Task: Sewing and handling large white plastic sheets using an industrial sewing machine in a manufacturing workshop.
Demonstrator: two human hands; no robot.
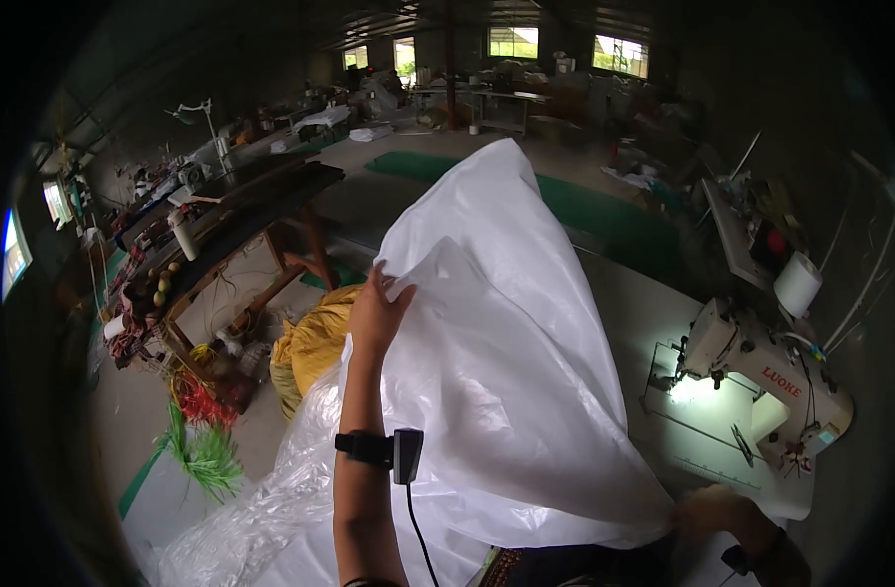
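A large white plastic sheet [506, 342] rises in a peak in the middle of the view and spreads down toward me. My left hand [377, 308] is closed on its left edge, with the arm stretched forward. At lower right, the sheet draws to a corner at my right hand [713, 511], which looks closed on it; the fingers are dim and slightly blurred. Crinkled clear plastic film [271, 504] lies under and left of the sheet. Right of the sheet, a white sewing machine [760, 367] stands with its lamp lit over the needle area.
Small snips [742, 442] lie on the sewing table [653, 293] by the machine; a white thread cone [798, 286] stands behind. To the left are a yellow bundle [315, 338], green plastic strands [207, 465] and a dark-topped table [261, 201]. Green matting [604, 215] covers floor beyond.
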